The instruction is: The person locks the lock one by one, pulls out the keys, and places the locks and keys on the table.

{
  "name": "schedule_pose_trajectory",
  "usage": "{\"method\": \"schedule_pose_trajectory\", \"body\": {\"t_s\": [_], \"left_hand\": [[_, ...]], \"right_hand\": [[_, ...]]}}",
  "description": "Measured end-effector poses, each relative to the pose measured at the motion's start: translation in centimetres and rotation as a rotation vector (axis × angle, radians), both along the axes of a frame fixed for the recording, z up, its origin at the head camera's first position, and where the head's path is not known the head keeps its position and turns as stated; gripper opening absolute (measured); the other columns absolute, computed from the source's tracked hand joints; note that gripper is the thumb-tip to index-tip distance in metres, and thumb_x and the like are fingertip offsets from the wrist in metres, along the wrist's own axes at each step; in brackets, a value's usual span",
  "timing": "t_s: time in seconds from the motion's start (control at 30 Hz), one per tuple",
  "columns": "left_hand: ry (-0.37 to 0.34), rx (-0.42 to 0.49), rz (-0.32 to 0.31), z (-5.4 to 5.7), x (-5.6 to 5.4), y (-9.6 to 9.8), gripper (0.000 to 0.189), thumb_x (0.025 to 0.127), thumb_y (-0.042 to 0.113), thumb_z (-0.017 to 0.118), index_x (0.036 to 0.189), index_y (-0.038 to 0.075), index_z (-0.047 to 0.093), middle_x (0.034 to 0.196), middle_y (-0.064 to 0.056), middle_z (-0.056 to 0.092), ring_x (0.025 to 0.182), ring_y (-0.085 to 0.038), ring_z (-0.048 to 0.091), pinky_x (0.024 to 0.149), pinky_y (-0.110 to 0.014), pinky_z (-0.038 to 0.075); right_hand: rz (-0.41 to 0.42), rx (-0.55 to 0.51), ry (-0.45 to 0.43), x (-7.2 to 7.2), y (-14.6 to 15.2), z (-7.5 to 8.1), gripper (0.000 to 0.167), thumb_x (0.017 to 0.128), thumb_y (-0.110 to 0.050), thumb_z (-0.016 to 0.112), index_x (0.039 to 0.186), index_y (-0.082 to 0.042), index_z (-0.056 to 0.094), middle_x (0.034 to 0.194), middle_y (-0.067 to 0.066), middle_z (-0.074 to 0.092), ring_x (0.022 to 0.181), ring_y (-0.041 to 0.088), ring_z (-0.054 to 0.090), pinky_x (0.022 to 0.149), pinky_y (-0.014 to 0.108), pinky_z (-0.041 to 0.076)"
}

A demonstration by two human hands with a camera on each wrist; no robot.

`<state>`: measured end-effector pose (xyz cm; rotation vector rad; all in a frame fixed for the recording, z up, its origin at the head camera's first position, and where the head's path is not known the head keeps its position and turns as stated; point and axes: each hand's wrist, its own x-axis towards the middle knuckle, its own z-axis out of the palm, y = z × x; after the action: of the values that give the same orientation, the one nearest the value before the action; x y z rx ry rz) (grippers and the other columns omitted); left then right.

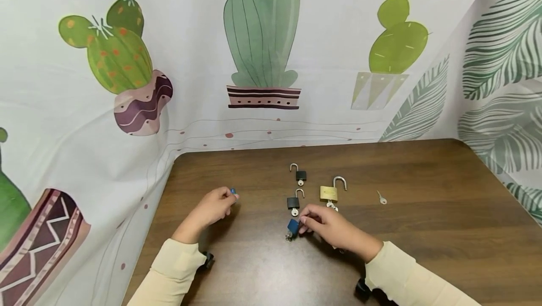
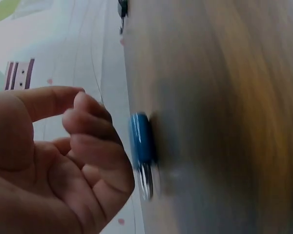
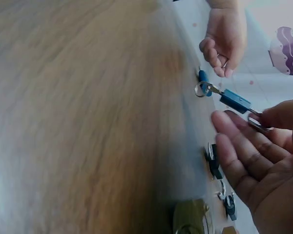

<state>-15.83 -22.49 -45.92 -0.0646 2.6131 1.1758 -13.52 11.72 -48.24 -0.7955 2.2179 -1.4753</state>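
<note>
My right hand pinches the shackle of a blue padlock between thumb and fingers. A key with a ring sticks out of that padlock's far end. Over the left part of the table, my left hand hangs with loosely curled fingers. Beside those fingers a second blue padlock lies on the table, its shackle pointing down in the left wrist view. From the head view that padlock is partly hidden behind the left fingertips.
Two black padlocks, a far one and a nearer one, lie mid-table with shackles open and keys in them. Right of them is a larger brass padlock, also with its shackle open. A loose key lies farther right. Patterned cloth hangs behind.
</note>
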Motion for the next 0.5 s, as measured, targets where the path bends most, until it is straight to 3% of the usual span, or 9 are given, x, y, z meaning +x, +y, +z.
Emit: {"method": "schedule_pose_trajectory", "body": {"t_s": [0.13, 0.27, 0.5], "left_hand": [[-0.012, 0.134, -0.075, 0.2, 0.4, 1.4, 0.027, 0.101, 0.024, 0.058, 0.094, -0.001, 0.059, 0.065, -0.003, 0.058, 0.055, -0.015, 0.052, 0.054, -0.029, 0.046], [-0.056, 0.255, -0.189, 0.4, 0.7, 2.5, 0.030, 0.103, 0.025, 0.056, 0.106, -0.005, 0.061, 0.071, -0.004, 0.061, 0.060, -0.015, 0.054, 0.056, -0.028, 0.047], [-0.136, 0.354, -0.341, 0.8, 1.1, 4.7, 0.042, 0.106, 0.034, 0.051, 0.125, -0.003, 0.057, 0.086, -0.010, 0.068, 0.069, -0.017, 0.061, 0.061, -0.027, 0.047]], "right_hand": [[-0.038, -0.104, -0.042, -0.2, -0.2, 0.2, 0.018, 0.105, -0.014, 0.054, 0.108, 0.001, 0.063, 0.094, 0.018, 0.074, 0.087, 0.026, 0.075, 0.080, 0.040, 0.061], [-0.071, -0.145, -0.053, -0.1, -0.4, 0.8, 0.020, 0.105, -0.015, 0.055, 0.107, 0.003, 0.062, 0.091, 0.020, 0.074, 0.083, 0.019, 0.074, 0.079, 0.039, 0.061], [-0.094, -0.186, -0.025, 0.1, -0.8, 1.6, 0.019, 0.105, -0.014, 0.055, 0.107, 0.002, 0.063, 0.091, 0.020, 0.072, 0.081, 0.018, 0.073, 0.079, 0.040, 0.061]]}}
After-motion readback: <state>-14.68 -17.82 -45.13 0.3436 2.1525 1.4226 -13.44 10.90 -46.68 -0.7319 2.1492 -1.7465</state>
